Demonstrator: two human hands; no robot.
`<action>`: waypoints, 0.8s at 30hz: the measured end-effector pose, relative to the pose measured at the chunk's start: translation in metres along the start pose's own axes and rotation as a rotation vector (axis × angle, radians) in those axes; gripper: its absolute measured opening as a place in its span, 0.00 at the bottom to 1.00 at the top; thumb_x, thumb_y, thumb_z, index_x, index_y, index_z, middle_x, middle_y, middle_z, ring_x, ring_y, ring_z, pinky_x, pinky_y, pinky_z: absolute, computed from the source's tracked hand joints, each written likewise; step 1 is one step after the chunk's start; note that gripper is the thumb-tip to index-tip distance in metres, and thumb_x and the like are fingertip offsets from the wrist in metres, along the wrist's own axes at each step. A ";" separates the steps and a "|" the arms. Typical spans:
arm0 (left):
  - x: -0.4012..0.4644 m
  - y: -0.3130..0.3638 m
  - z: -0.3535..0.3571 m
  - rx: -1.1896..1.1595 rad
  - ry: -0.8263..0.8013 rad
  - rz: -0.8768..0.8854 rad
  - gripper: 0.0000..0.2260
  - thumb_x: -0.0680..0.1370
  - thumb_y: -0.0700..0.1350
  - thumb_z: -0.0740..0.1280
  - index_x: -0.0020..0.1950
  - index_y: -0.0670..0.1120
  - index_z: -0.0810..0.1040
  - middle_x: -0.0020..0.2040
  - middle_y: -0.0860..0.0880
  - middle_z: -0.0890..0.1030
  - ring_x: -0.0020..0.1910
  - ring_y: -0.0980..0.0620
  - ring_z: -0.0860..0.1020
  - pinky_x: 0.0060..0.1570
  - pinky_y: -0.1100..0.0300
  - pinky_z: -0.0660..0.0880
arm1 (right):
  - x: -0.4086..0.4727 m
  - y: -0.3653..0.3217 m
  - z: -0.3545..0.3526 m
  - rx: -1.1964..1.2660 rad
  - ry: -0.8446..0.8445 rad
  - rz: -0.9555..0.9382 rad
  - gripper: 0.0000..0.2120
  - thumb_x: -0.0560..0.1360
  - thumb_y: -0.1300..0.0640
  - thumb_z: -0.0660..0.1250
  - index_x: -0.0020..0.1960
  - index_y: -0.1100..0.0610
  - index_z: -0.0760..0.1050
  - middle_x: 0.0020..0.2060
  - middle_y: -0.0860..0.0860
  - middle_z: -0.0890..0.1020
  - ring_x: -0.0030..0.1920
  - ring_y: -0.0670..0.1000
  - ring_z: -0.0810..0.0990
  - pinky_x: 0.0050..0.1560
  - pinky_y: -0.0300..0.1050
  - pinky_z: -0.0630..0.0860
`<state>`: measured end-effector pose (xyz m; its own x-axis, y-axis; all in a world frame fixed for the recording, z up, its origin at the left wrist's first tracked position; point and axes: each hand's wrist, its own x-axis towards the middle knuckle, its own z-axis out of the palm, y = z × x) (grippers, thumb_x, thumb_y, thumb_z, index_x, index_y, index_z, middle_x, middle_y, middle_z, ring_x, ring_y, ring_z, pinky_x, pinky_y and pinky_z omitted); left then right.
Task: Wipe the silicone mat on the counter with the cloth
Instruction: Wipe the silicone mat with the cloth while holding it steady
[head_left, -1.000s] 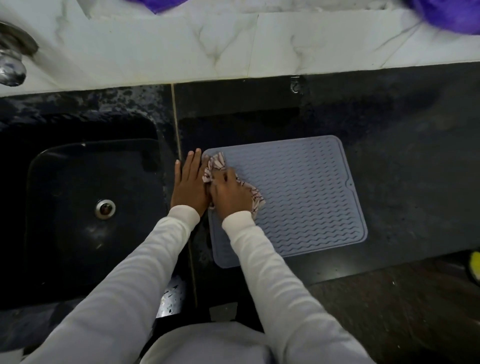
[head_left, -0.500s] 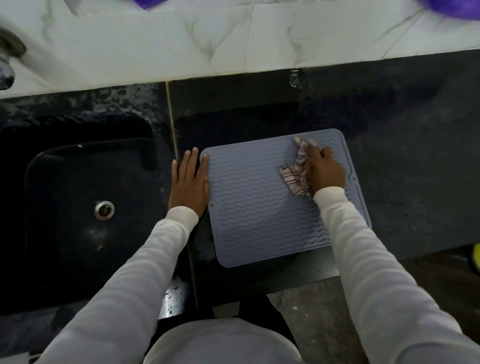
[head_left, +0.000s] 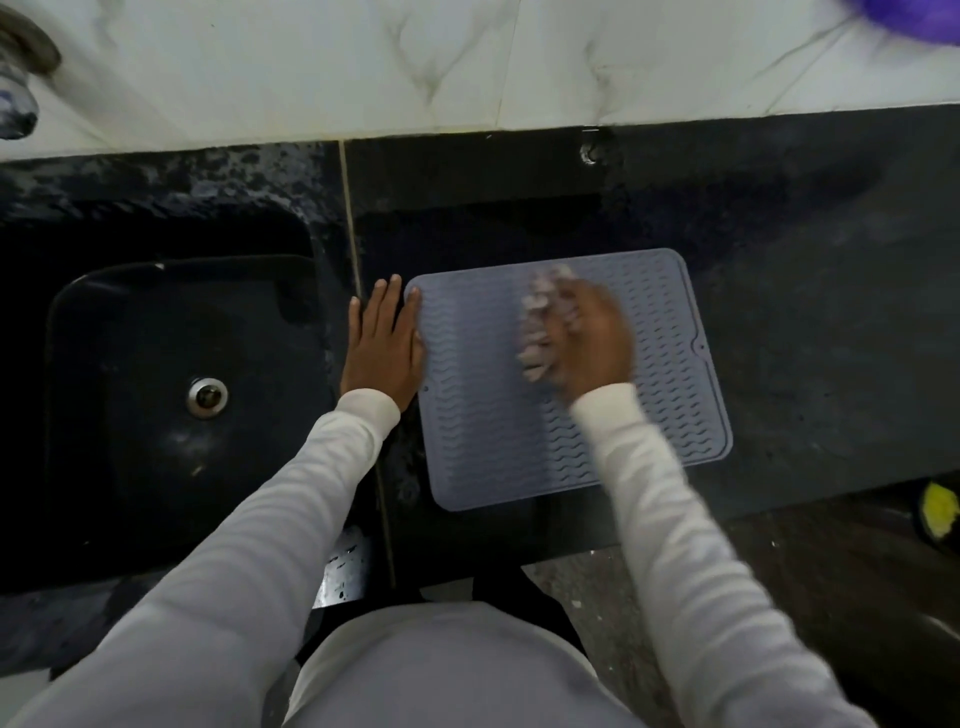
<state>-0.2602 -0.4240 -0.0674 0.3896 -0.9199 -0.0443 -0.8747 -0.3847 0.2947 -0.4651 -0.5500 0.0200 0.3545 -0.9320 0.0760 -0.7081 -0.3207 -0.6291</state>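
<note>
The mat (head_left: 566, 384) lies flat on the worktop (head_left: 805, 312), beside the sink (head_left: 176, 395). The left hand (head_left: 382, 345), fingers straight, presses its left edge. The right hand (head_left: 597, 343), blurred, bunches the cloth (head_left: 540, 327) mid-mat. Risk: if the left hand lifts, the stroke may drag the mat toward the sink; a loose hold may drop the cloth.

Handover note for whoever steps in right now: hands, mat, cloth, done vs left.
Left hand: flat on the counter at the silicone mat's left edge, fingers straight, steadying it.
Right hand: bunches the cloth on the mat's upper middle, blurred mid-stroke.
Mat lies flat just right of the sink.
Done: wiping under way; coverage can't be judged.
Left: probably the near half and the right edge.
</note>
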 end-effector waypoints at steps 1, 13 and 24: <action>0.000 0.000 0.001 -0.016 -0.003 -0.001 0.26 0.82 0.49 0.47 0.80 0.44 0.54 0.80 0.43 0.54 0.79 0.45 0.50 0.77 0.44 0.45 | -0.019 -0.020 0.020 0.050 -0.041 -0.014 0.15 0.78 0.53 0.63 0.62 0.57 0.76 0.48 0.50 0.78 0.42 0.39 0.79 0.43 0.33 0.74; -0.015 0.012 0.013 0.021 -0.027 -0.045 0.26 0.83 0.45 0.50 0.80 0.43 0.48 0.80 0.42 0.49 0.79 0.44 0.47 0.77 0.42 0.45 | -0.049 0.022 0.033 -0.588 -0.175 -0.221 0.15 0.69 0.59 0.73 0.55 0.57 0.77 0.45 0.60 0.79 0.25 0.60 0.77 0.23 0.49 0.74; -0.016 0.011 0.014 0.023 -0.004 -0.038 0.26 0.82 0.47 0.41 0.80 0.43 0.48 0.81 0.43 0.49 0.79 0.45 0.47 0.77 0.43 0.45 | 0.002 0.147 -0.059 -0.671 -0.054 0.117 0.20 0.78 0.59 0.60 0.69 0.56 0.67 0.59 0.65 0.71 0.42 0.70 0.78 0.42 0.61 0.74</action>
<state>-0.2798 -0.4142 -0.0765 0.4218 -0.9048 -0.0586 -0.8657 -0.4211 0.2707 -0.6050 -0.6089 -0.0265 0.2704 -0.9627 -0.0133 -0.9627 -0.2702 -0.0135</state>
